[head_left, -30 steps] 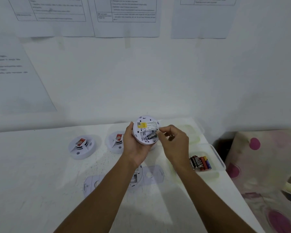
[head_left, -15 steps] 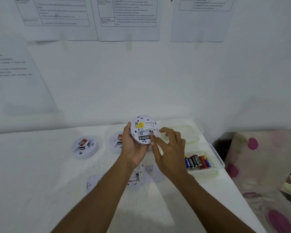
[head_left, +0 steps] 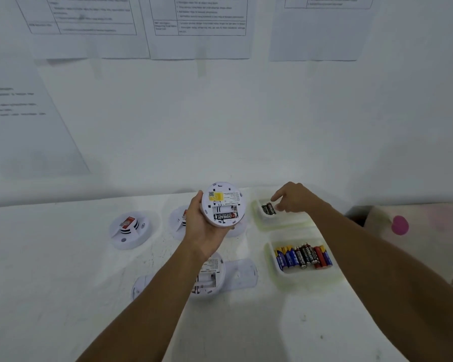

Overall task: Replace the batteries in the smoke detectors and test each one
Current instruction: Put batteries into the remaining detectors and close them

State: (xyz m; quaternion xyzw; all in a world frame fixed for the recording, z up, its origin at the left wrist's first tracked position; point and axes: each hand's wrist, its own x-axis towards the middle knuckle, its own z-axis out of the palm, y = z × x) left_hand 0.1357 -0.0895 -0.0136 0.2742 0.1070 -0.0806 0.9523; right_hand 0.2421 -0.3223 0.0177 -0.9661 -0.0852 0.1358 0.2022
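A second smoke detector [head_left: 129, 230] sits on the table [head_left: 63, 270] left of the held smoke detector [head_left: 223, 197], which the left hand [head_left: 203, 228] grips back-up, one black battery [head_left: 225, 216] in its bay. Right of it, the right hand [head_left: 294, 198] hovers, fingers released, over a tray [head_left: 262, 222] of dark batteries [head_left: 268, 209].

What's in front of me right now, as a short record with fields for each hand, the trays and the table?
Left hand: grips held detector, back toward the camera, compartment open
Compartment: one black battery in the lower slot, the upper slot empty
Right hand: over far tray, fingertips at loose batteries; grip unclear
Near tray: row of mixed batteries
Table: two face-up detectors at left, one opened detector under the left forearm
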